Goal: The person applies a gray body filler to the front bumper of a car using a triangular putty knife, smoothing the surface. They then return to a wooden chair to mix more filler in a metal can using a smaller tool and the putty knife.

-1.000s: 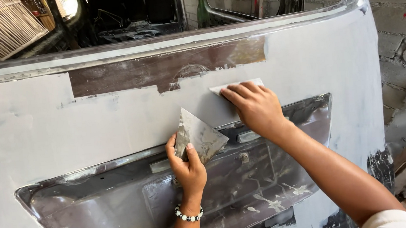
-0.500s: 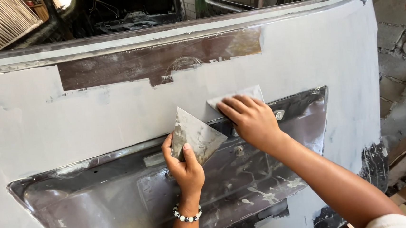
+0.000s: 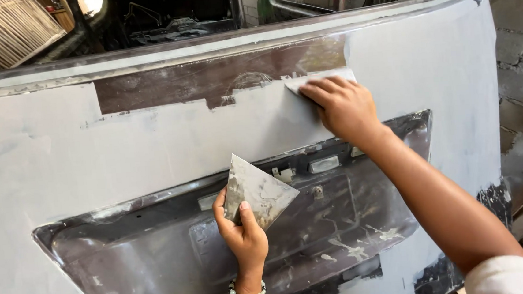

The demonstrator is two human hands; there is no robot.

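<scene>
The right hand [image 3: 343,105] presses a pale spreader [image 3: 321,79] flat against the car's rear panel [image 3: 151,154], fingers together on top of it, at the lower edge of the bare brown strip [image 3: 208,83] near the panel's upper right. The left hand [image 3: 243,234] pinches a smeared square plate [image 3: 257,190] between thumb and fingers, over the dark recess [image 3: 159,258] along the panel's lower edge.

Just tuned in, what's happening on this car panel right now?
A person is spreading filler on a vehicle's rear door. The right hand presses a pale spreader flat against the panel at the edge of the bare brown strip. The left hand holds a filler-smeared mixing board in front of the plate recess.
</scene>
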